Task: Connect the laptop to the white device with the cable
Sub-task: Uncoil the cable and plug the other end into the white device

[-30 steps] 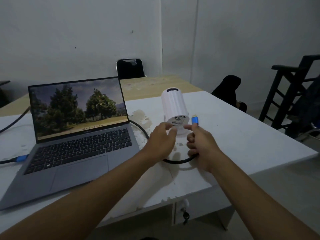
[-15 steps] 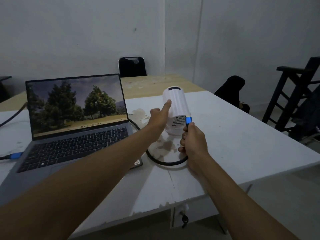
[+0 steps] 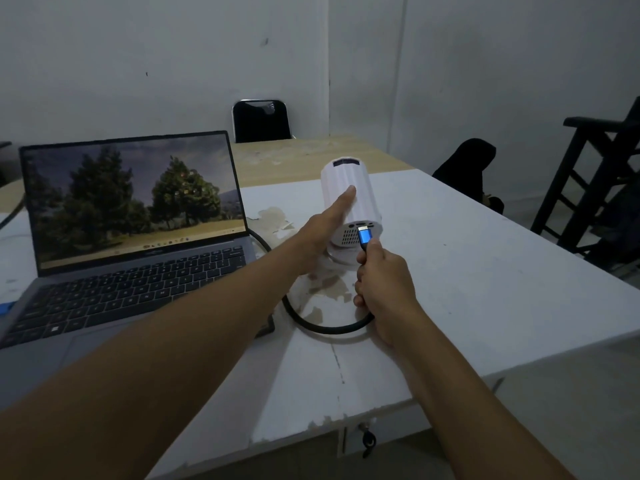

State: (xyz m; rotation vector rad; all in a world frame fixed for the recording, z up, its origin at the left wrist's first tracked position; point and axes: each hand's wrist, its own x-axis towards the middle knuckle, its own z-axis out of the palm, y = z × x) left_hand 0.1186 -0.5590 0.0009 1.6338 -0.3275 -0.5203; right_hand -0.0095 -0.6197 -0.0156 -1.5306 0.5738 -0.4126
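White ribbed cylindrical device (image 3: 349,199) stands tilted on the white painted table (image 3: 485,271), just right of the open grey laptop (image 3: 131,244) with trees on its screen. Left hand (image 3: 323,226) lies against the device's left side, fingers extended and together along the ribbing, index tip reaching up the body. Right hand (image 3: 381,289) is curled tight around the thick black cable (image 3: 322,325), thumb and fingers clamped just behind the bright blue plug (image 3: 364,237). Plug tip sits right at the row of dark ports above the speaker grille on the device's lower end; whether it is seated, cannot tell. Cable loops over the tabletop under the left forearm, back toward the laptop's right edge. Black chair (image 3: 261,121) stands behind a bare wooden table (image 3: 304,157).
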